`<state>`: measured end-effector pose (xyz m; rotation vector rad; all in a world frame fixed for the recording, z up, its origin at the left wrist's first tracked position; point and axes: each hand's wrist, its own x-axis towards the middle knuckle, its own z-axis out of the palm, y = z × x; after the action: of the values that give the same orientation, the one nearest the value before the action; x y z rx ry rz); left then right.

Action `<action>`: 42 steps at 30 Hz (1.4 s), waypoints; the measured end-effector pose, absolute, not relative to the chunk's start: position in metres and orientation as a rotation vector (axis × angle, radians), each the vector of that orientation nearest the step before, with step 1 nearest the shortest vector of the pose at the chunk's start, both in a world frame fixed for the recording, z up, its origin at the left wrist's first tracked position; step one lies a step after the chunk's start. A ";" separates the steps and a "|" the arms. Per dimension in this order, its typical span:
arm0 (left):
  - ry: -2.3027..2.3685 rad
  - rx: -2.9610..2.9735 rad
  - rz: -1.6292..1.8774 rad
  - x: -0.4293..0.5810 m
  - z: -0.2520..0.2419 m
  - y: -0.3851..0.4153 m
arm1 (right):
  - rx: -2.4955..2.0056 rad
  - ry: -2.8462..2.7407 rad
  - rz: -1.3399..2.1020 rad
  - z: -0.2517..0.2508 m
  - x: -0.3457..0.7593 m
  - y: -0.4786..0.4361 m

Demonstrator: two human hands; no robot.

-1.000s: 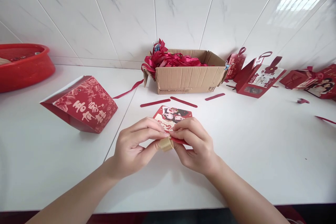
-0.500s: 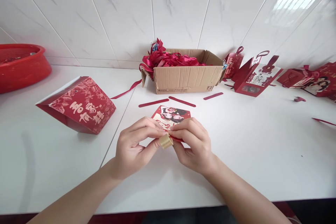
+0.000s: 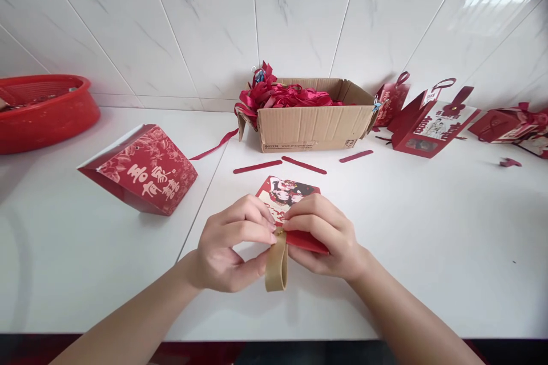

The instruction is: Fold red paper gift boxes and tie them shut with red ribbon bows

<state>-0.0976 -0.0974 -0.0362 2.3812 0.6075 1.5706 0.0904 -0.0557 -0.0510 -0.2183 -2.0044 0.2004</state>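
My left hand (image 3: 233, 242) and my right hand (image 3: 323, 234) meet over the white table (image 3: 428, 251), both pinching at the near edge of a flat red card (image 3: 289, 197) printed with a picture of a couple. A tan strip (image 3: 276, 265) hangs down in a loop from where the fingertips meet. My left thumb and forefinger pinch the top of that strip. My right hand grips the red edge of the card (image 3: 306, 241).
A cardboard box (image 3: 312, 122) full of red ribbons stands at the back. Three red strips (image 3: 302, 165) lie before it. A red printed bag (image 3: 141, 171) lies at left, a red basin (image 3: 40, 111) far left, and several folded red gift boxes (image 3: 428, 125) at right.
The tan strip, curled small between my fingers before, now hangs down as a longer loop. My hands have come slightly nearer and lower.
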 end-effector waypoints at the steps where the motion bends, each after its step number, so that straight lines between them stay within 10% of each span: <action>1: 0.602 2.383 1.566 -0.097 -0.036 -0.097 | -0.216 -2.010 0.193 -0.051 0.090 -0.055; 42: 0.670 2.381 1.584 -0.093 -0.033 -0.097 | -0.254 -2.021 0.079 -0.055 0.089 -0.054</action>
<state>-0.0932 -0.0973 -0.0331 2.3815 0.6696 1.5843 0.0890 -0.0538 -0.0552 -0.2539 -2.0214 0.0789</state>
